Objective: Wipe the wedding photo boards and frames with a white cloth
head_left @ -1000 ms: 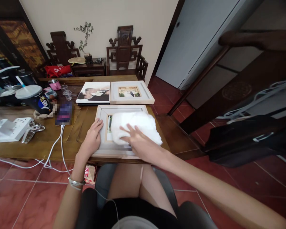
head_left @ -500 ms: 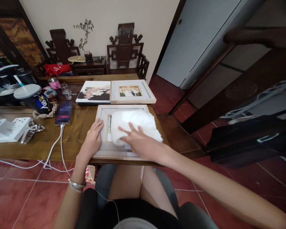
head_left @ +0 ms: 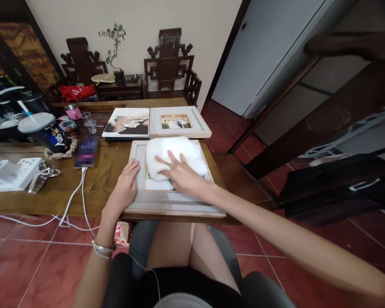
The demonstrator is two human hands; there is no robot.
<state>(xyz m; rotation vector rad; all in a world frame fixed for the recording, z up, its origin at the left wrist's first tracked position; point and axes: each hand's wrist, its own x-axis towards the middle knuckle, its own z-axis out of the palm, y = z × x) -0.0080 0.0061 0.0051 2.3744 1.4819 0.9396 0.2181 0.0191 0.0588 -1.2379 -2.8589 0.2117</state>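
Note:
A picture frame (head_left: 167,205) with a light wood border lies flat at the table's front edge. A folded white cloth (head_left: 160,147) covers much of its upper middle and right, hiding most of the picture inside. On the cloth rests my right hand (head_left: 182,173), fingers spread and pressing it down from above rather than gripping it. My left hand (head_left: 125,184) lies along the frame's left border, fingers stretched out flat on it, with a metal bracelet (head_left: 103,249) at the wrist.
Behind stand another framed photo (head_left: 200,124) and a white-edged photo panel (head_left: 130,113). To the left are a phone (head_left: 86,152) on a white charging cable, a power strip (head_left: 17,175), a lidded dark cup (head_left: 53,134) and small clear cups (head_left: 90,126). A carved chair (head_left: 170,60) stands beyond the table.
My right hand and the white cloth have moved up and slightly left over the frame, uncovering its lower right part. My left hand has stayed in place.

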